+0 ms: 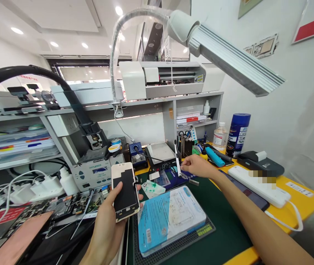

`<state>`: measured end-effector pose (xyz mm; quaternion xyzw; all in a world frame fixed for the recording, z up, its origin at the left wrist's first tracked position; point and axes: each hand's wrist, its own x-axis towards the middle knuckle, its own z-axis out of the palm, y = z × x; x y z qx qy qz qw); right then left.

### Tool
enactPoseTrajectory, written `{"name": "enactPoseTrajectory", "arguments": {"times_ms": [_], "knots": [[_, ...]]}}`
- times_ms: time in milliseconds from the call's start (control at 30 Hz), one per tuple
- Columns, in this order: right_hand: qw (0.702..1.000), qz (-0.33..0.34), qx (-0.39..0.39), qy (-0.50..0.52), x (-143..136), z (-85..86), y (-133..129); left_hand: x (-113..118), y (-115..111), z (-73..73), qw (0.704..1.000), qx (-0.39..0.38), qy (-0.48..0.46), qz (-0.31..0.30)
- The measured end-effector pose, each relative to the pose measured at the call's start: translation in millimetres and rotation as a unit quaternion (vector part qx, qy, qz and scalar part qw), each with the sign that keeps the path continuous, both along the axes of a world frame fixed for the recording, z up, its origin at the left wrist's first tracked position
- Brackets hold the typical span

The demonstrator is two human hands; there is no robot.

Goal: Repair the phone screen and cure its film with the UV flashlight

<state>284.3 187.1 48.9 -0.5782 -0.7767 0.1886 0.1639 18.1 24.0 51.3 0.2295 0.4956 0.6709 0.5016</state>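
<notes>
My left hand (pixel 112 217) holds a phone screen assembly (pixel 125 191), its back facing me with a black sheet inside a pale frame. The thumb lies on the black sheet and the fingers wrap around the right edge. At the back of the green mat, my right hand (pixel 197 165) has its fingers curled together. Right beside its fingertips stands a slim white brush (pixel 177 162) with a dark head, nearly upright; I cannot tell whether they grip it. Between the hands lies a blue and white flat box (pixel 172 217) on a dark perforated pad (pixel 173 248).
Circuit boards and cables (pixel 71 208) crowd the left. A grey-topped device (pixel 161 152) stands at the back. On the right are a white power strip (pixel 259 186), a blue spray can (pixel 238 134) and a clear bottle (pixel 220 136). A lamp (pixel 234 55) hangs overhead.
</notes>
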Motion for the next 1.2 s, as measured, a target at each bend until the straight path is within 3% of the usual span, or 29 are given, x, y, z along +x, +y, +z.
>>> {"name": "enactPoseTrajectory", "arguments": {"times_ms": [400,667,933,1200], "knots": [[0.993,-0.073,-0.010,-0.092,-28.6,-31.0,2.4,3.4,-0.3,0.9,1.000,-0.006,0.001,0.014],[0.985,-0.103,-0.033,-0.134,-15.9,-21.7,6.4,10.8,-4.4,10.8,1.000,-0.012,-0.008,0.024],[0.986,-0.091,-0.038,-0.134,-12.7,-21.2,6.1,4.3,-1.7,3.2,1.000,-0.014,0.000,0.011],[0.993,-0.083,0.025,-0.074,-12.2,-10.7,-2.0,6.5,-2.1,5.5,1.000,-0.013,0.011,0.015]]}}
